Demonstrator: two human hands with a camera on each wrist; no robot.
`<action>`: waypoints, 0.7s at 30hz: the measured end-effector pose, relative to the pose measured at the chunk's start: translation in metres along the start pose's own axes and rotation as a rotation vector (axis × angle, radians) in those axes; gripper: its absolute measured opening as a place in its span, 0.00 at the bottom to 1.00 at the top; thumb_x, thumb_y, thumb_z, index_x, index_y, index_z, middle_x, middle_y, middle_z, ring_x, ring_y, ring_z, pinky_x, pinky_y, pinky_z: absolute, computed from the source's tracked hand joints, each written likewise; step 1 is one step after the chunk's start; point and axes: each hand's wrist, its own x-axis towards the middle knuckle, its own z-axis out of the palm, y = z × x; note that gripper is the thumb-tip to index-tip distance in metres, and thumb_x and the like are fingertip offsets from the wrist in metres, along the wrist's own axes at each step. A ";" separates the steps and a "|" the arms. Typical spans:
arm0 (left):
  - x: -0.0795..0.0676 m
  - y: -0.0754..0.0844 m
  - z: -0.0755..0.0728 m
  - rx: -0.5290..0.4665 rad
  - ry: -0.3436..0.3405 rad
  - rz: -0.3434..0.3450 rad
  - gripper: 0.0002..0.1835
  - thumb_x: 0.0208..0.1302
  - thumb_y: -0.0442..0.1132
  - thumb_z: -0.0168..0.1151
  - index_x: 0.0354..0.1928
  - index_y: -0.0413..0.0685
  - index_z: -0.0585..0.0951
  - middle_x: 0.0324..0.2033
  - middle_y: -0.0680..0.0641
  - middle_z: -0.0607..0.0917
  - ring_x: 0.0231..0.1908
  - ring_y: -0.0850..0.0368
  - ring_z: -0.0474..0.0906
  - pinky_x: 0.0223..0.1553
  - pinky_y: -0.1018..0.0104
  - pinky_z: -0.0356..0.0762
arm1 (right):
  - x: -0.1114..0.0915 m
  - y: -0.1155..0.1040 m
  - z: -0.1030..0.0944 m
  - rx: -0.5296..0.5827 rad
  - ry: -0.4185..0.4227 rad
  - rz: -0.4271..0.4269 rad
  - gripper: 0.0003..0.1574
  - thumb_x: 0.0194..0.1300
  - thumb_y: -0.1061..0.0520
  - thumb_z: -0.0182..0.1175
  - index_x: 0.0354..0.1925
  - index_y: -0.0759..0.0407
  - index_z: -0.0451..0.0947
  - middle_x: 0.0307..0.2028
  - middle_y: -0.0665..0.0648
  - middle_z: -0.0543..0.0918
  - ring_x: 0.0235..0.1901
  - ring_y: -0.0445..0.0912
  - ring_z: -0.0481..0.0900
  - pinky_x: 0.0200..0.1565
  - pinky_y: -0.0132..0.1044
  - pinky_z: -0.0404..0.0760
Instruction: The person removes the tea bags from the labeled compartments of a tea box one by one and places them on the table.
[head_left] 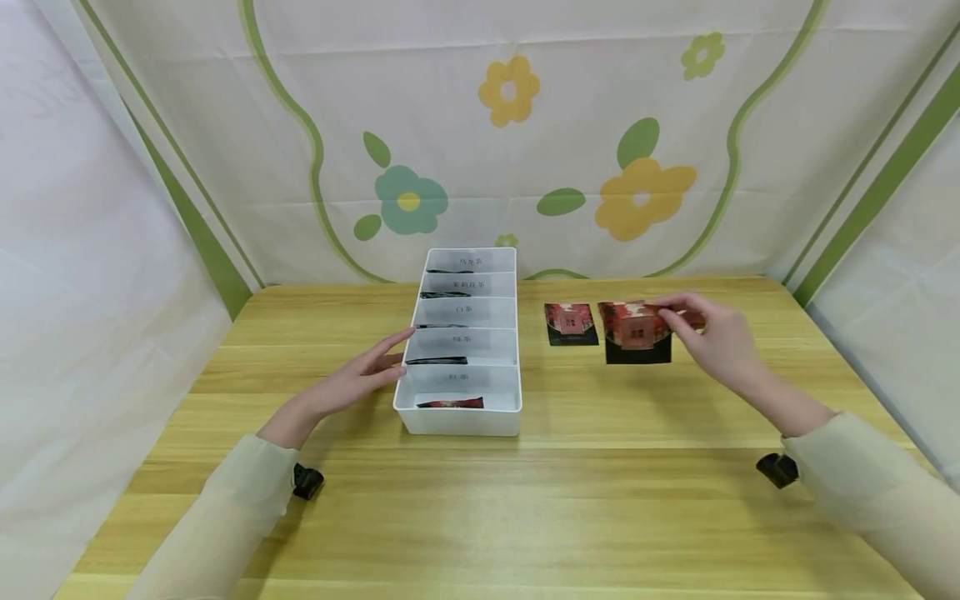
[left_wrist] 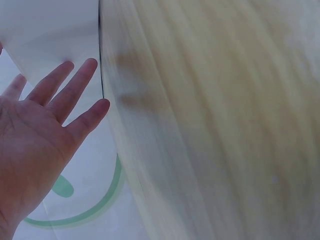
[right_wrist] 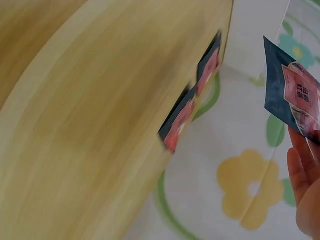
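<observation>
My right hand pinches a red-and-black tea sachet by its upper right corner, raised above the table. The right wrist view shows the held sachet front-on. Two similar sachets lie on the table: a left one and another, mostly hidden behind the held one in the head view. My left hand rests its spread fingers against the left side of a long white divided box. The front compartment contains a red sachet; dark-edged sachets stand in the compartments behind.
Each compartment's back wall carries a small printed label. The wooden table ends at a flower-patterned cloth behind the box. White cloth hangs at the sides.
</observation>
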 end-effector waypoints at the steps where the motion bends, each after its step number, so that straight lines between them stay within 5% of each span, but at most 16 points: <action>1: 0.000 0.000 0.000 0.002 0.001 0.000 0.33 0.76 0.46 0.50 0.77 0.68 0.49 0.75 0.48 0.46 0.70 0.39 0.52 0.65 0.38 0.51 | 0.000 0.005 -0.002 -0.008 -0.001 0.013 0.12 0.59 0.73 0.64 0.42 0.66 0.82 0.33 0.62 0.85 0.25 0.44 0.81 0.23 0.22 0.69; 4: 0.000 -0.001 0.000 0.000 -0.001 0.005 0.33 0.76 0.46 0.50 0.77 0.67 0.49 0.75 0.46 0.48 0.70 0.39 0.53 0.65 0.38 0.51 | 0.001 0.023 -0.006 -0.035 -0.020 0.050 0.10 0.62 0.72 0.62 0.42 0.66 0.82 0.33 0.63 0.85 0.25 0.42 0.80 0.22 0.23 0.68; 11: 0.001 -0.002 0.000 -0.011 -0.008 0.017 0.34 0.76 0.45 0.50 0.77 0.65 0.49 0.74 0.43 0.51 0.70 0.40 0.54 0.65 0.39 0.52 | 0.002 0.058 -0.013 -0.102 -0.136 0.145 0.08 0.68 0.68 0.57 0.45 0.66 0.78 0.34 0.67 0.84 0.31 0.60 0.82 0.21 0.34 0.71; 21: 0.001 -0.002 0.001 -0.030 -0.018 0.025 0.34 0.76 0.44 0.50 0.77 0.63 0.49 0.73 0.41 0.54 0.70 0.41 0.55 0.65 0.40 0.53 | 0.006 0.091 -0.017 -0.140 -0.272 0.300 0.12 0.71 0.66 0.53 0.51 0.69 0.74 0.40 0.72 0.81 0.37 0.64 0.79 0.24 0.45 0.73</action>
